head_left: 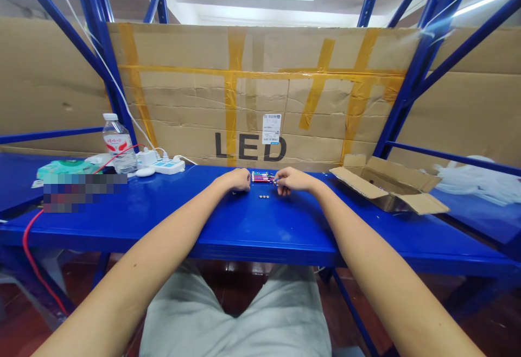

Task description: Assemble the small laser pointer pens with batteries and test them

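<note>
A row of slim, shiny coloured sticks [260,177] lies side by side on the blue table [252,232], between my two hands; their exact kind is too small to tell. My left hand [240,180] is closed at the left end of the row, its fingers curled down towards the tabletop and their contents hidden. At the right end, my right hand [288,180] is closed in a pinch on something small and shiny that I cannot make out. Three small, round, silvery pieces [264,196] sit in a line nearer to me, just below the sticks.
An opened cardboard box [386,183] stands on the right. At the left are a water bottle [119,142], a power strip [169,166] with plugs and a green packet [69,168]. A large cardboard sheet [183,102] marked LED closes off the back, between blue rack posts.
</note>
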{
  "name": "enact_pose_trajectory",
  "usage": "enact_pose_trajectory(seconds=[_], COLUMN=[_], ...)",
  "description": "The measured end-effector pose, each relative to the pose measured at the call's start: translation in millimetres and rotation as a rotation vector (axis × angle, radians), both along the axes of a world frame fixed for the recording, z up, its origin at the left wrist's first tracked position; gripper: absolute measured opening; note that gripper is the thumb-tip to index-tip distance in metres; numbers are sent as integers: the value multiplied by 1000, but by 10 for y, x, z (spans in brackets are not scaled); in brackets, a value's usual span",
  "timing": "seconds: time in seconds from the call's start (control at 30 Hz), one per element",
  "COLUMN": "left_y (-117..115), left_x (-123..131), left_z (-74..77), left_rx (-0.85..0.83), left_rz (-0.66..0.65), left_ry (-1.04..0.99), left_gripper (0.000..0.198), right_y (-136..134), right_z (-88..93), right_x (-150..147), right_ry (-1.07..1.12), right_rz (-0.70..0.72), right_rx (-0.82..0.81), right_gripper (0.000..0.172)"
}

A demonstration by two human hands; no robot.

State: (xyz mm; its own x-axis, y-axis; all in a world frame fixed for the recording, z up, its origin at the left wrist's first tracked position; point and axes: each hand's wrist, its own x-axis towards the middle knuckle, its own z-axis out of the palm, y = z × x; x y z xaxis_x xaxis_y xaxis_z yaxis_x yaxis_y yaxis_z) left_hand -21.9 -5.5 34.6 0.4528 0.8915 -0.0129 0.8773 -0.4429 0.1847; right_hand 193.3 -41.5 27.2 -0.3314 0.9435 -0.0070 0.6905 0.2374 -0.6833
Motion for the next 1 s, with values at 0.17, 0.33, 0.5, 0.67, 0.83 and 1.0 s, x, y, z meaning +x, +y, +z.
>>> enact_pose_trajectory(seconds=[0.17, 0.33, 0.5, 0.67, 0.83, 1.0], left_y=[62, 88, 61, -11, -54, -57], left_x=[-30, -67, -94, -69, -37, -35], left_z=[-28, -4, 10, -9, -16, -12], left_rx=[-111, -267, -421, -557, -580, -593], left_rz=[-35, -30, -23, -48, -93, -129], left_ry=[-136, -277, -345, -441, -476, -452], left_gripper=[9, 4, 4, 6, 7, 9], right_y=[51, 60, 60, 52, 50, 55], right_z=[-37, -35, -32, -32, -32, -40], right_x=[39, 61, 60, 49, 42, 31], right_ry=[-27, -34, -36, -45, -46, -62], right_rz=[-6, 3, -2, -9, 5, 20], right_rx=[4, 8, 10, 14, 5, 1], right_gripper=[14, 14, 13, 14, 13, 16])
